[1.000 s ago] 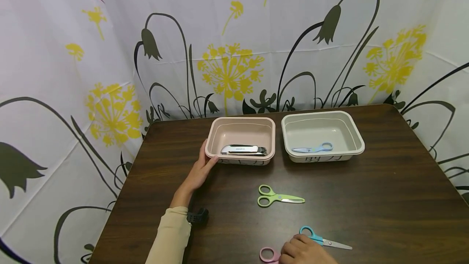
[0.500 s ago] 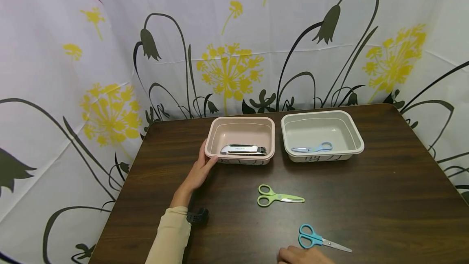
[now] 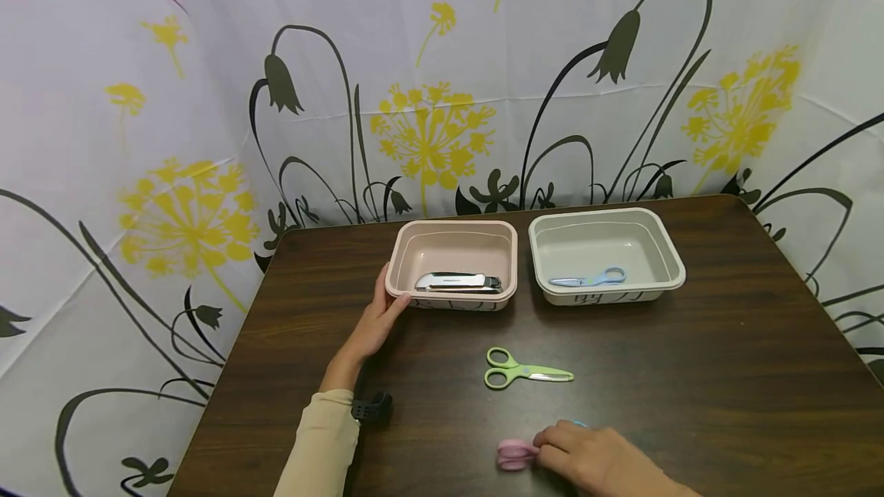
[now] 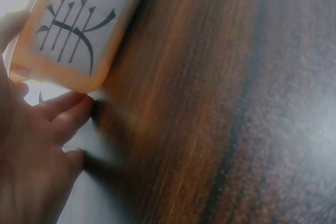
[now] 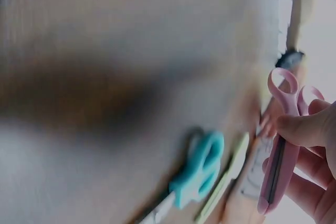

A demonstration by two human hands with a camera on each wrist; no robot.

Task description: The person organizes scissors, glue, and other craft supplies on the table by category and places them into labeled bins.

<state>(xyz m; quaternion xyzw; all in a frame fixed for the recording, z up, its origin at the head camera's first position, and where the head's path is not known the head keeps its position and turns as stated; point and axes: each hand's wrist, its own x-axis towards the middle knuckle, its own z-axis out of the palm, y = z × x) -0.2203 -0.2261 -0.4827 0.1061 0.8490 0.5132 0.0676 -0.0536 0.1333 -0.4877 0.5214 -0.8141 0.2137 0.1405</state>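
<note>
My right hand [image 3: 594, 459] holds a pair of pink scissors [image 5: 283, 166] near the table's front, thumb and fingers around the covered blades, as the right wrist view shows. Its pink handle loops [image 3: 516, 454] point left. Turquoise scissors [image 5: 199, 169] lie by that hand, almost wholly hidden behind it in the head view. My left hand [image 3: 373, 322] rests against the left front corner of a pink container [image 3: 452, 225], thumb at the front rim, fingers along the side. A white and black cutter knife [image 3: 459, 282] lies in this container. Green-handled scissors [image 3: 528, 372] lie mid-table.
Right of the pink container stands a grey-white container [image 3: 666, 282] with light blue scissors [image 3: 587, 280] inside. Both containers bear dark written characters on their fronts. A flowered curtain [image 3: 428, 37] hangs behind the brown table [image 3: 753, 374]. My left wrist wears a black band [image 3: 373, 407].
My right hand dropped toward the front edge, then came back up with the pink scissors, their loops now turned edge-on. It now covers the turquoise scissors. My left hand stays put.
</note>
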